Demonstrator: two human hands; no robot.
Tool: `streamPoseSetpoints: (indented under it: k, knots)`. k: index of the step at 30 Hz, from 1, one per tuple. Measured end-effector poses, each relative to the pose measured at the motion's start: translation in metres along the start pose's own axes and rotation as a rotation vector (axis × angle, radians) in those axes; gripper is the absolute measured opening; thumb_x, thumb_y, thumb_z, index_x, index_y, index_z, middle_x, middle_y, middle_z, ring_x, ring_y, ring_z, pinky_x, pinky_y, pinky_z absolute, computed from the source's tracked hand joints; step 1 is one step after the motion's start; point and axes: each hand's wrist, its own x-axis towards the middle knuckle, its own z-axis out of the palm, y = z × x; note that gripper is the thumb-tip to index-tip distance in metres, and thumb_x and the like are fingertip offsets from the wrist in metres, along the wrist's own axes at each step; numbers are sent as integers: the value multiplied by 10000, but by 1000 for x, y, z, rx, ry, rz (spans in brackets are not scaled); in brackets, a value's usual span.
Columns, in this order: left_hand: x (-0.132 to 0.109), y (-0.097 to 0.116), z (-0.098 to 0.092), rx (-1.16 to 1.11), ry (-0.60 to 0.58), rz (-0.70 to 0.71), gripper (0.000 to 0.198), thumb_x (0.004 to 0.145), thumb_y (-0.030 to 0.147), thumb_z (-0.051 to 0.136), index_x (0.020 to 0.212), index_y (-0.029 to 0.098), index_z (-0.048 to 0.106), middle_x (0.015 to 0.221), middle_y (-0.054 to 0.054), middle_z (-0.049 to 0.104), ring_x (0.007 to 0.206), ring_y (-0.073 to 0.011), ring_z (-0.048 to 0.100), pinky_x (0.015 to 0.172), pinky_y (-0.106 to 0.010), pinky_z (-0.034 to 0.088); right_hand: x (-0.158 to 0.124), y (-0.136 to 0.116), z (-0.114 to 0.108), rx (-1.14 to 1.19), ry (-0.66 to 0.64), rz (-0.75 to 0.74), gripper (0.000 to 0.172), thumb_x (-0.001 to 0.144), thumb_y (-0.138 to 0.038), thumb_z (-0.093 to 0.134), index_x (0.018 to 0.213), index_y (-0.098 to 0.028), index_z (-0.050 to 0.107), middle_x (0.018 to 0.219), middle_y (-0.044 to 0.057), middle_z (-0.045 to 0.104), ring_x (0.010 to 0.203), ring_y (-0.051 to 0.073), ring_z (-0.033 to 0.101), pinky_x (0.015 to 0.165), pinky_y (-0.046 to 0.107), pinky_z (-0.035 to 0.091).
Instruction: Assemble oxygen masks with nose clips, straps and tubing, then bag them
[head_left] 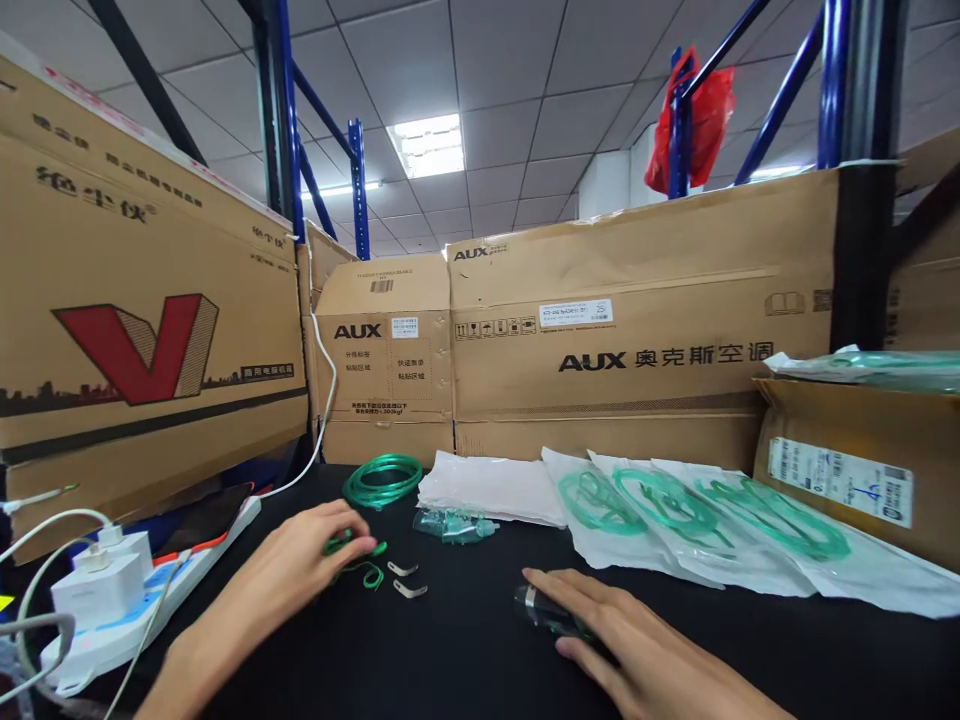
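Curled green strands [373,575] lie on the black surface [465,650], partly under the left hand [315,548], whose fingers bend over them; whether they grip is hidden. A strand snagging on a fingertip could drag across the two bent metal pieces [410,591] just beside it and scatter them. The right hand [611,620], well apart, lies over a dark, silver-banded object [536,605]; its hold cannot be told, and a loose one might let the object roll. Farther out, a wide sweep could knock the coiled green tubing [384,482].
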Motion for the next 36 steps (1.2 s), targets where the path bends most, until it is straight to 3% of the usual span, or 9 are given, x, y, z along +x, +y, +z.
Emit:
streamPoseSetpoints:
  k: [4,8,11,15,20,24,28,32,36]
  knots:
    - [-22,-36,11,54,-19,-44,220,944,443,643,928,259,763,1044,-35,723,965,-250,701,867,-299,503,1,-3,0,-25,-5,0,523,1022,-429,557,1538,-375,498,1510,46,630,1376,308,595,1140,519,478]
    - [-22,-45,19,84,-4,-46,212,931,408,628,882,275,786,1037,-28,731,959,-246,703,897,-303,508,0,-2,0,-29,-46,15,513,1048,-439,512,1556,-372,467,1546,48,594,1405,297,567,1155,535,463]
    - [-11,-45,6,116,74,-59,257,925,454,616,884,269,790,1030,-39,736,975,-257,687,905,-314,494,0,-4,-3,-28,-91,23,518,1049,-404,520,1560,-345,466,1557,58,581,1415,296,555,1161,538,459]
    - [5,-36,-27,171,238,-146,369,893,582,610,935,260,785,989,-50,747,852,-273,668,770,-330,475,0,-7,-6,-35,-79,24,525,1040,-380,547,1557,-321,477,1552,63,585,1408,301,563,1168,544,452]
    - [21,-1,-59,129,425,-260,408,859,636,620,961,262,750,813,-19,767,750,-259,688,676,-305,468,1,-11,-9,-15,-85,24,508,1031,-351,565,1534,-296,516,1521,79,617,1392,313,579,1149,545,479]
    - [33,39,-60,-99,501,-188,414,821,630,667,918,232,725,916,-42,805,828,-273,737,731,-326,526,0,-14,-14,-14,-105,40,511,1034,-350,564,1539,-295,509,1541,89,594,1415,311,554,1165,553,453]
    - [47,84,-39,-225,329,29,310,893,524,689,937,221,738,939,-22,801,852,-227,728,781,-296,539,-3,-6,-24,4,-146,99,521,1020,-376,583,1534,-328,513,1536,74,600,1418,312,551,1172,550,443]
    - [53,129,-11,-367,176,263,73,932,302,735,920,230,744,975,9,796,941,-199,719,860,-272,502,-12,21,-34,30,-94,93,522,995,-440,619,1507,-428,521,1490,24,643,1374,296,600,1130,491,505]
    - [49,151,17,-437,17,364,31,939,210,740,931,240,736,977,27,785,934,-180,708,848,-261,482,-20,47,-39,32,-25,69,534,929,-351,712,1442,-439,590,1401,10,709,1303,296,662,1065,418,561]
